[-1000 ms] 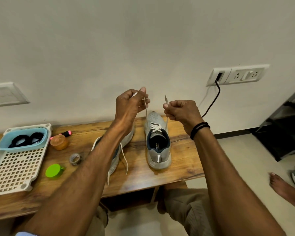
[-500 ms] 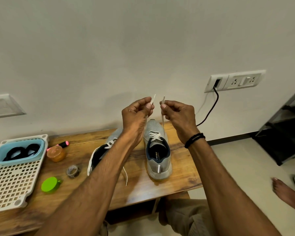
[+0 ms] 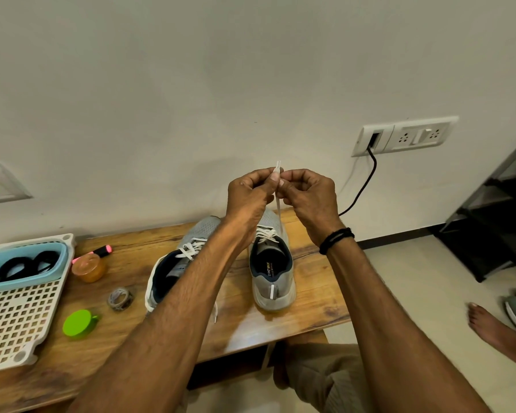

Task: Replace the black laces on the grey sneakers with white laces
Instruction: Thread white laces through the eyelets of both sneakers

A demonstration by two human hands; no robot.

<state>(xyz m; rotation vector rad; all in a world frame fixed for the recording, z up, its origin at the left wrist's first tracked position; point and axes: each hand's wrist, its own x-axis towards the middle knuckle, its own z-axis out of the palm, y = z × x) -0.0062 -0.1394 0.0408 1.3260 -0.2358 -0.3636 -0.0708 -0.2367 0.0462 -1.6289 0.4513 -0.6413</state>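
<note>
Two grey sneakers stand on the wooden table. The right sneaker points away from me and carries a white lace that rises taut from its eyelets. My left hand and my right hand meet above the shoe, and each pinches one end of that lace, the two tips held side by side. The left sneaker lies angled, partly hidden by my left forearm, with white laces in it. Black laces lie coiled in a blue tub.
A white perforated tray holds the blue tub at the table's left. Near it lie a pink marker, an orange jar, a tape roll and a green lid. A black cable hangs from the wall socket. A bare foot rests at right.
My hands came together above the right sneaker, bringing the two lace ends from apart to side by side. The view tilted slightly upward.
</note>
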